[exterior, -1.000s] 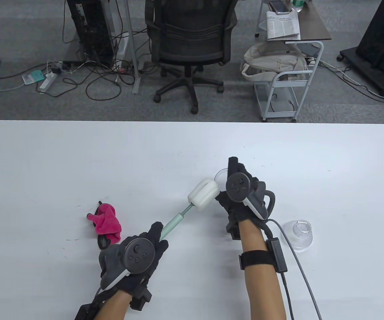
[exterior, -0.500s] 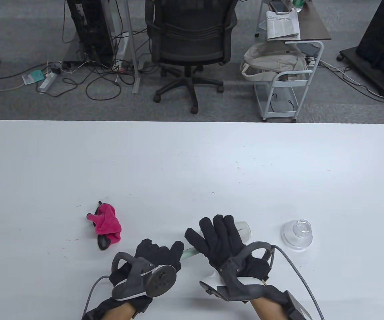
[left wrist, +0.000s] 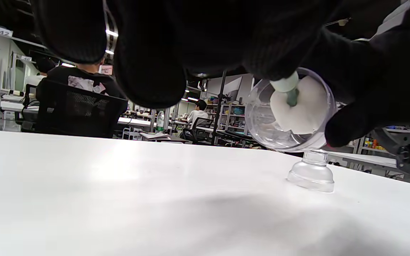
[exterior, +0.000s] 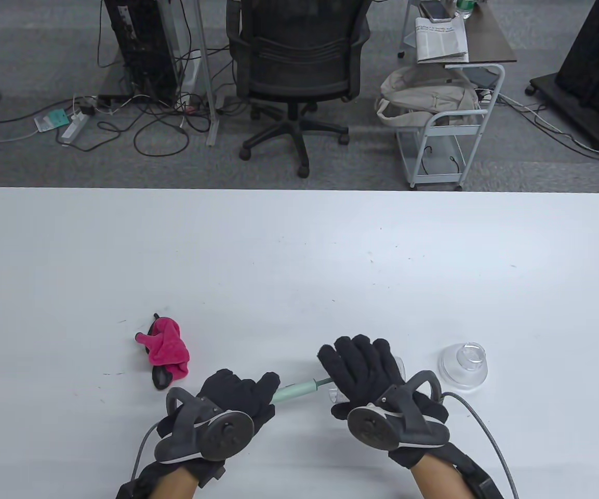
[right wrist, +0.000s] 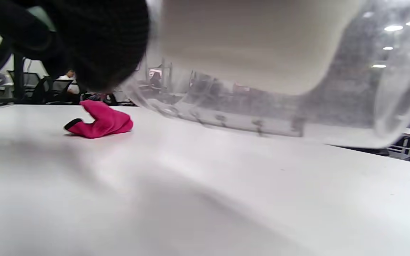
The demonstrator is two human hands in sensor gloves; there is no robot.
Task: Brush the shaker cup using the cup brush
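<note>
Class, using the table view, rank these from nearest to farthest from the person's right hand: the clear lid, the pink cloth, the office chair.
From the right hand:
1. Clear lid, on the table just to its right.
2. Pink cloth, on the table to the left, beyond the left hand.
3. Office chair, on the floor past the table's far edge.

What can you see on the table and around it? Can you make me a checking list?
Surface: white table, a few small dark specks.
Job's things: clear shaker cup held sideways off the table, white sponge head of the cup brush inside it.
Clutter: pink cloth; clear lid standing alone.
Hands: left hand grips the brush handle; right hand holds the cup.
Cables: grey lead trailing from the right wrist.
Surroundings: office chair, cart, floor wires.
</note>
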